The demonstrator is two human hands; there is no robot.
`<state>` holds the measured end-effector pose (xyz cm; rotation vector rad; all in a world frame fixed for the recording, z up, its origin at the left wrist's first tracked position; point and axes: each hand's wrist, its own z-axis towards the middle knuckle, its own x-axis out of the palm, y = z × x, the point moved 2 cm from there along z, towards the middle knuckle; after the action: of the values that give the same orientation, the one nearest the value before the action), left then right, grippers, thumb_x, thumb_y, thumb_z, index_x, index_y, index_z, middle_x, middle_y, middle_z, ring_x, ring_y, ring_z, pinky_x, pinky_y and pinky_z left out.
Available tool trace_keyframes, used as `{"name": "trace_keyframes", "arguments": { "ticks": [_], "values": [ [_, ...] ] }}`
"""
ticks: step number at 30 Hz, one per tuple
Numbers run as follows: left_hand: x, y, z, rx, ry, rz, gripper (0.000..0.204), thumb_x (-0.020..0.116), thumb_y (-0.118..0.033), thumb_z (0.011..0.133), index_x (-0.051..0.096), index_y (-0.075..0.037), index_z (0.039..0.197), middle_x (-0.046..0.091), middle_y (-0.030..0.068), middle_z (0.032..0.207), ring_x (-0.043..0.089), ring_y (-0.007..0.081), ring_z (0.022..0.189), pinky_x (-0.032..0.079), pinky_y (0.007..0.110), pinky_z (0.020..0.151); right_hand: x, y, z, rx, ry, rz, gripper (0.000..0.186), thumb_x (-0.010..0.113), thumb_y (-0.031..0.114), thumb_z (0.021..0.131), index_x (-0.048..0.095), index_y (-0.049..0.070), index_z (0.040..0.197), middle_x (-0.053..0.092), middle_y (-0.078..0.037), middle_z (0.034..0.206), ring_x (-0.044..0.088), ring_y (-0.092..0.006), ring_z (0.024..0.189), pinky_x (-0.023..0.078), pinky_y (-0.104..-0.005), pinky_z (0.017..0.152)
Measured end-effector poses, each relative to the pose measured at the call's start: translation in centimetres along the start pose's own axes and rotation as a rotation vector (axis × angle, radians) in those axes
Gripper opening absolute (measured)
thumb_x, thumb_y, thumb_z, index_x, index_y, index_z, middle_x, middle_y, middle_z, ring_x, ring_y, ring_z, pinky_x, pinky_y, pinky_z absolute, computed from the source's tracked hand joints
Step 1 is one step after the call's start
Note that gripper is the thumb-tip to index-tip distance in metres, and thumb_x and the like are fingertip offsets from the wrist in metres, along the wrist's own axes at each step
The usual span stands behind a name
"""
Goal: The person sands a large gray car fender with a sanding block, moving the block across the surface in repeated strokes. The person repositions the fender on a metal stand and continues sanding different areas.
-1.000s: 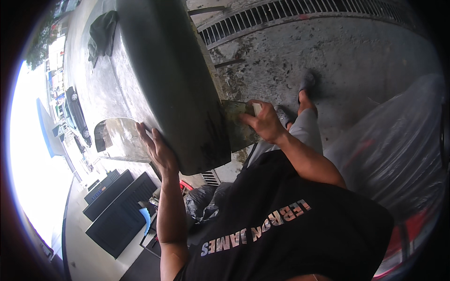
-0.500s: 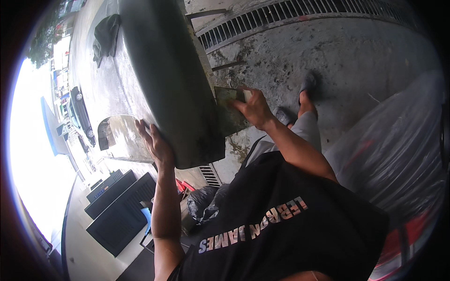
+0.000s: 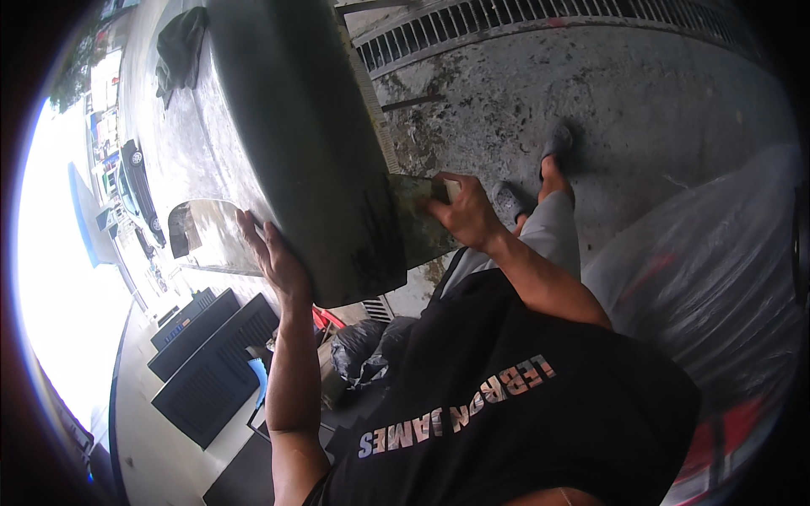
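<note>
A large curved grey-green panel (image 3: 316,143), like a vehicle body part, fills the upper middle, with dark smears near its lower end. My left hand (image 3: 277,260) lies against its left side near that end, fingers stretched and apart. At its right edge, my right hand (image 3: 467,215) pinches a flat, stained greenish sheet (image 3: 418,223), thumb on the near face and some fingers hidden behind. The sheet meets the panel's edge; whether the two are joined I cannot tell. A dark cloth (image 3: 181,52) is draped over the panel's pale left side, above a cut-out opening (image 3: 198,229).
A metal floor grate (image 3: 506,29) crosses the stained concrete (image 3: 658,110) at the far side. Clear plastic sheeting (image 3: 709,261) hangs at the right. Dark ribbed panels (image 3: 215,371) and black plastic bags (image 3: 363,350) sit at lower left. A parked car (image 3: 139,190) stands beyond.
My right hand and the greenish sheet have shifted slightly toward me along the panel's right edge. The left hand keeps its place on the panel; the whole view has shifted a little.
</note>
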<state>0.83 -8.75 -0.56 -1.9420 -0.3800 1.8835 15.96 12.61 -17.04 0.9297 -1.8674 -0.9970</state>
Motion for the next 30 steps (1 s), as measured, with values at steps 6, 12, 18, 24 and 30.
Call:
{"name": "trace_keyframes", "arguments": {
  "ticks": [6, 12, 18, 24, 30],
  "values": [
    [0.7, -0.7, -0.5, -0.059, -0.004, -0.077, 0.063, 0.040, -0.029, 0.112, 0.017, -0.008, 0.167, 0.028, 0.0190, 0.169, 0.023, 0.0329, 0.157, 0.018, 0.043, 0.127, 2.0, 3.9, 3.6, -0.010, 0.034, 0.212, 0.025, 0.075, 0.016, 0.088, 0.073, -0.005, 0.101, 0.075, -0.013, 0.079, 0.067, -0.0149, 0.066, 0.055, -0.0330, 0.069],
    [-0.5, 0.1, -0.1, -0.062, -0.005, -0.047, 0.063, 0.040, -0.029, 0.111, 0.017, -0.009, 0.167, 0.029, 0.0175, 0.169, 0.022, 0.0349, 0.157, 0.018, 0.046, 0.127, -2.6, 3.1, 3.0, 0.063, 0.026, 0.085, 0.020, 0.077, 0.015, 0.090, 0.071, -0.003, 0.098, 0.074, -0.008, 0.081, 0.065, -0.0105, 0.069, 0.051, -0.0305, 0.065],
    [-0.2, -0.9, 0.1, -0.036, -0.010, 0.021, 0.063, 0.040, -0.029, 0.111, 0.019, -0.008, 0.166, 0.029, 0.0180, 0.168, 0.021, 0.0338, 0.158, 0.018, 0.045, 0.127, -1.3, 0.5, 0.8, 0.009, 0.032, 0.078, 0.019, 0.079, 0.015, 0.088, 0.072, 0.000, 0.097, 0.076, -0.007, 0.085, 0.066, -0.0105, 0.077, 0.052, -0.0305, 0.073],
    [0.0, -0.2, -0.2, -0.025, -0.023, -0.033, 0.062, 0.041, -0.029, 0.111, 0.022, -0.007, 0.166, 0.031, 0.0184, 0.168, 0.022, 0.0326, 0.157, 0.018, 0.044, 0.127, -0.4, 0.7, 0.1, 0.039, 0.029, 0.064, 0.017, 0.078, 0.014, 0.089, 0.073, -0.001, 0.095, 0.074, -0.007, 0.080, 0.063, -0.0086, 0.071, 0.051, -0.0292, 0.067],
    [0.0, -0.6, 0.0, -0.018, -0.011, -0.041, 0.062, 0.041, -0.029, 0.111, 0.020, -0.010, 0.166, 0.031, 0.0192, 0.168, 0.027, 0.0342, 0.156, 0.022, 0.045, 0.126, 0.2, 1.4, 2.6, -0.030, -0.065, 0.090, 0.023, 0.077, 0.012, 0.089, 0.073, -0.005, 0.104, 0.074, -0.006, 0.079, 0.063, -0.0072, 0.071, 0.050, -0.0273, 0.065]
  ]
}}
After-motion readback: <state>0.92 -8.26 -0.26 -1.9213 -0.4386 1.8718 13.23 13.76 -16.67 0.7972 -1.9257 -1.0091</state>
